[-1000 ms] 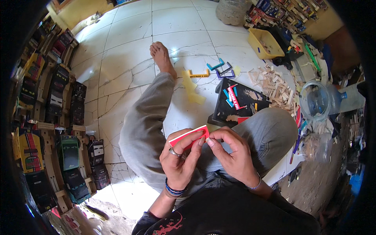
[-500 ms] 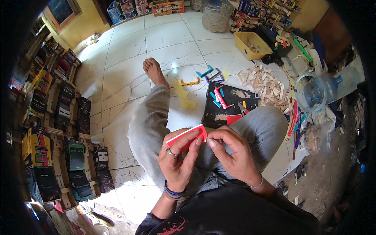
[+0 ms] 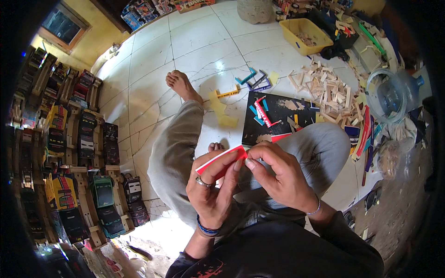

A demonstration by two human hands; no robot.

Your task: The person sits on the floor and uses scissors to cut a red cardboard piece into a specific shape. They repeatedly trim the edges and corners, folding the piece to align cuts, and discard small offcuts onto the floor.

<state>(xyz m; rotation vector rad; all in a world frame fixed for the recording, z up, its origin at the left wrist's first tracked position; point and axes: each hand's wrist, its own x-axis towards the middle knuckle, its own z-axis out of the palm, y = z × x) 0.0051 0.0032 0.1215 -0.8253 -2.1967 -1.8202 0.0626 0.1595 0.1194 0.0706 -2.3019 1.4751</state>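
Note:
My left hand (image 3: 211,187) is closed on a red strip (image 3: 241,151) with a white edge, its thumb and fingers pinching it above my lap. Thumb and forefinger of my right hand (image 3: 285,178) pinch the strip's right end; the exact contact is partly hidden by the fingertips. Beyond my hands, a black board (image 3: 252,132) lies on the floor by my bent knee. On it rest a red lettered bracket-shaped piece (image 3: 263,112), small blue pieces, and another red strip (image 3: 280,136) partly behind my knee.
Yellow (image 3: 228,92), teal (image 3: 246,76) and purple (image 3: 261,86) bracket-shaped pieces lie past the board. Wood offcuts (image 3: 331,95) are heaped right, near a yellow tub (image 3: 303,39) and clear plastic jug (image 3: 384,97). Toy trucks (image 3: 104,192) on wooden frames line the left.
The view has shifted slightly, so the surroundings sit differently in it. Both hands stay on the red strip, with the right fingertips still pinched at its end.

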